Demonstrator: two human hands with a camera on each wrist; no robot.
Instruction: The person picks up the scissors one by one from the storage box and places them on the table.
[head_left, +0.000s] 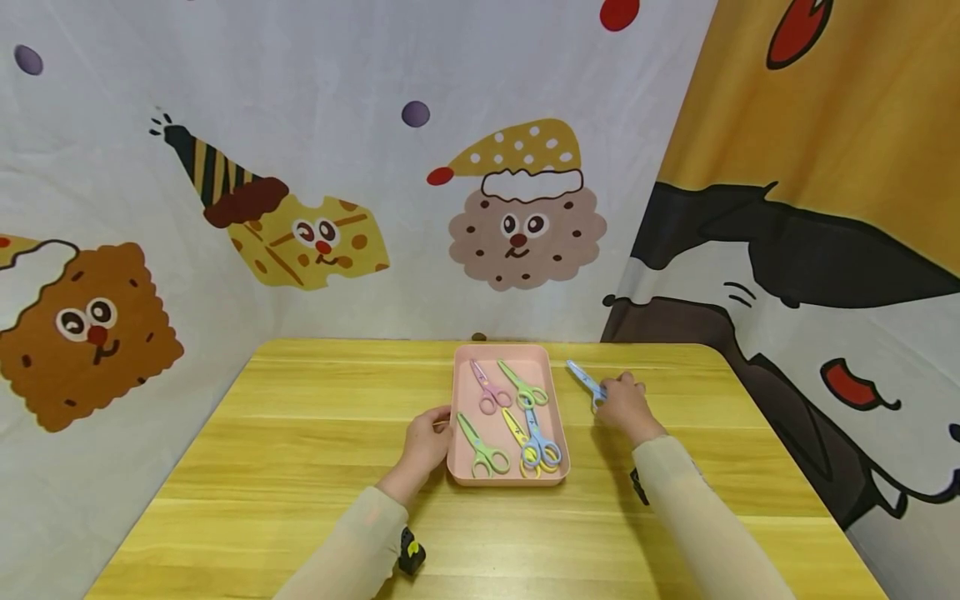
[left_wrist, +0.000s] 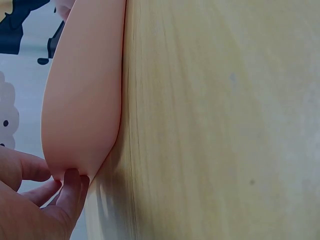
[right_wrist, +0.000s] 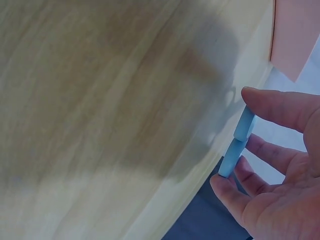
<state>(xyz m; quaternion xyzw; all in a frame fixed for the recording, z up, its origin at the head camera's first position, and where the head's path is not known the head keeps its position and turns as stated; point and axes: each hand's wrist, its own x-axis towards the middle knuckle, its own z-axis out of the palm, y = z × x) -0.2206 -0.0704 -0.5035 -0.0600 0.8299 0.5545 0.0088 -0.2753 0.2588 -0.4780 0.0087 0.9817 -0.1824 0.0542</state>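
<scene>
The table (head_left: pixel 300 450) has a yellowish wooden top with streaks of grain running from side to side, a straight far edge and rounded far corners. Directly on it lies a shallow pink tray (head_left: pixel 510 482) with rounded corners, set flat near the middle and toward the far edge, its long sides pointing away from the person. To the right of the tray, a soft dark shadow (right_wrist: pixel 195 120) falls across the bare wood.

5 scissors (head_left: pixel 513 425) lie in the tray (head_left: pixel 495 427), 1 pair (head_left: pixel 583 377) right of it.
</scene>
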